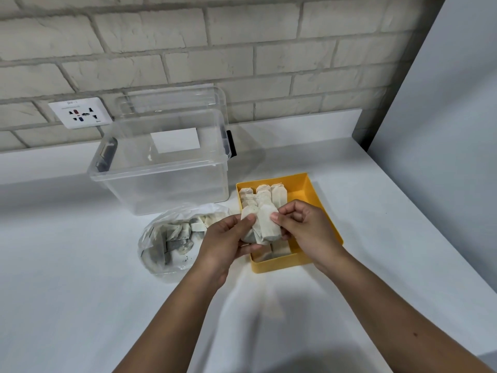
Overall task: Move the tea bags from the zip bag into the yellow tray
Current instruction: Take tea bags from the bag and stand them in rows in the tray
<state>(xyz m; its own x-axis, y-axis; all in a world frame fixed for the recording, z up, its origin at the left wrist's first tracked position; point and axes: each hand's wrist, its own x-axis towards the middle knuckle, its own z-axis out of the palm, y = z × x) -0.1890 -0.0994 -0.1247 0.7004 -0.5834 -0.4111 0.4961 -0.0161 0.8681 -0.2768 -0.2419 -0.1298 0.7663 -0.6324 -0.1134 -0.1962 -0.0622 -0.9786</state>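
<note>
Several bags are gathered into one bundle of tea bags (265,228), which is held between both hands at the centre of the frame, just above the near left part of the yellow tray (320,204). Rows of tea bags (265,193) are already laid in the tray's far left, while bare yellow is shown at its far right. Many more are seen through the zip bag (168,238), which is laid on the tabletop (80,292) just left of the tray.

The bags are judged to be very light, soft and easily crushed, and the thin paper could be torn if squeezed hard. They are best taken by the flat faces or the folded top edge with a gentle pinch, and kept stacked so that none slips out.

The left hand (228,239) is seen entering from the lower centre, with its thumb laid on the bundle's upper left and its fingers curled beneath. Its grip is pinched on the bundle. The right hand (305,232) is seen entering from the lower right, with its thumb pressed on the bundle's front and its forefinger bent above. Its grip is likewise closed on the bundle, and the other fingers are loosely curled.

A clear box (161,170) is stood behind the zip bag, with a lid (172,103) leaned against the wall.
</note>
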